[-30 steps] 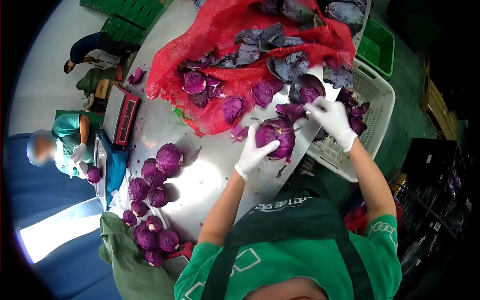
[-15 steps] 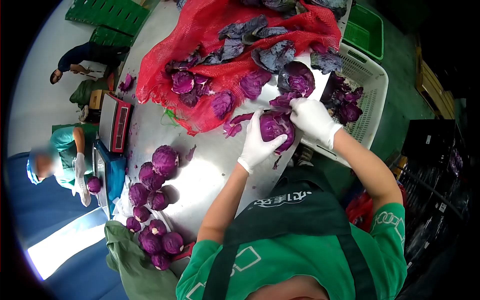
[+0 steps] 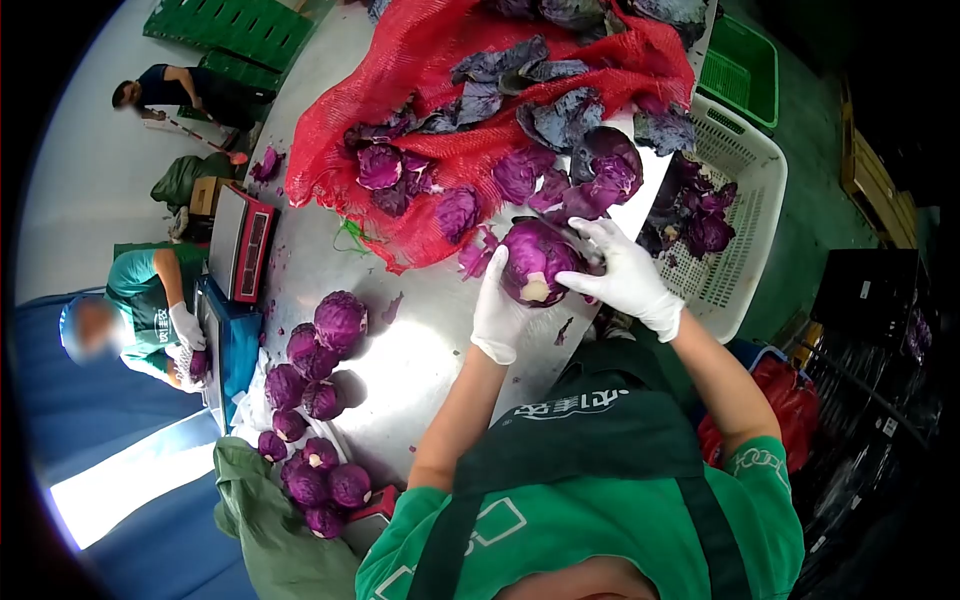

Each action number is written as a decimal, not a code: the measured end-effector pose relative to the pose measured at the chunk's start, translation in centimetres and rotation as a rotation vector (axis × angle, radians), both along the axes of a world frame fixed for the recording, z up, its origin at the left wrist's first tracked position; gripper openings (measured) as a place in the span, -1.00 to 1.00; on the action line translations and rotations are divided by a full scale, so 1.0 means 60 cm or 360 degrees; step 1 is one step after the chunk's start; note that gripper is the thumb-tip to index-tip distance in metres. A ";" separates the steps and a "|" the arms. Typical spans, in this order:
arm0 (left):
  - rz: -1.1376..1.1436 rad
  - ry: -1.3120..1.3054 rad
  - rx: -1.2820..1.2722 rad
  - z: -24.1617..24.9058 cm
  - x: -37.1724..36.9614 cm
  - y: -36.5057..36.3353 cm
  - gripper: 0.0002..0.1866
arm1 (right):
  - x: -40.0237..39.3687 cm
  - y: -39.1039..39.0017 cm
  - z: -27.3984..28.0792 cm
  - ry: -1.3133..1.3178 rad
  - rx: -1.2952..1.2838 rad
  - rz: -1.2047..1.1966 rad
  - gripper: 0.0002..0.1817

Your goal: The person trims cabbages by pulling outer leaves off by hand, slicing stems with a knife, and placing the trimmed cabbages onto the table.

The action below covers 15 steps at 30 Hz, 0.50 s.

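A red cabbage (image 3: 537, 250) sits between my two white-gloved hands over the metal table, its pale cut stem facing me. My left hand (image 3: 500, 312) cups its left side. On the other side, my right hand (image 3: 632, 278) curves around the head, thumb close to the stem and fingers at the upper edge. Just beyond lie peeled purple leaves (image 3: 590, 195) and a partly opened cabbage (image 3: 612, 160). Farther off, a red mesh bag (image 3: 340, 130) spreads under loose dark leaves (image 3: 565, 118).
Several trimmed cabbages (image 3: 340, 320) are grouped at the left of the table (image 3: 440, 340). To the right stands a white crate (image 3: 765, 200) holding leaves, with a green crate (image 3: 770, 80) behind. A co-worker (image 3: 150, 300) handles a cabbage beside a scale (image 3: 255, 245); another person (image 3: 190, 90) bends farther back.
The cabbage has been turned so its stem now shows toward me. My right hand has come from the leaf above it to the cabbage's side. A leaf now lies beyond the cabbage.
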State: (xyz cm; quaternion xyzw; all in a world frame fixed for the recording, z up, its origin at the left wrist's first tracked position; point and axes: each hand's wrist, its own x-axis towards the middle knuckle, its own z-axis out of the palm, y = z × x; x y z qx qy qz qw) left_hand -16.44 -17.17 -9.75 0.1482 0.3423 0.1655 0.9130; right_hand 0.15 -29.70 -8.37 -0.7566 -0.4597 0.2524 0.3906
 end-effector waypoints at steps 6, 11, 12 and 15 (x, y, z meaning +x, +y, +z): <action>-0.0121 0.0220 -0.0051 -0.004 -0.008 -0.014 -0.32 | 0.000 0.031 -0.034 0.0042 0.0085 -0.0042 -0.45; -0.0237 0.1080 0.2453 0.030 -0.003 -0.039 -0.26 | -0.004 0.041 -0.042 -0.0298 0.0088 0.0058 -0.79; -0.0586 0.0924 0.2861 0.047 -0.002 -0.030 -0.18 | -0.004 0.041 -0.047 -0.0289 0.0085 0.0061 -0.79; -0.0809 0.1084 0.2881 0.024 -0.018 -0.026 -0.01 | 0.044 0.046 -0.082 -0.0249 -0.0029 -0.0202 -0.80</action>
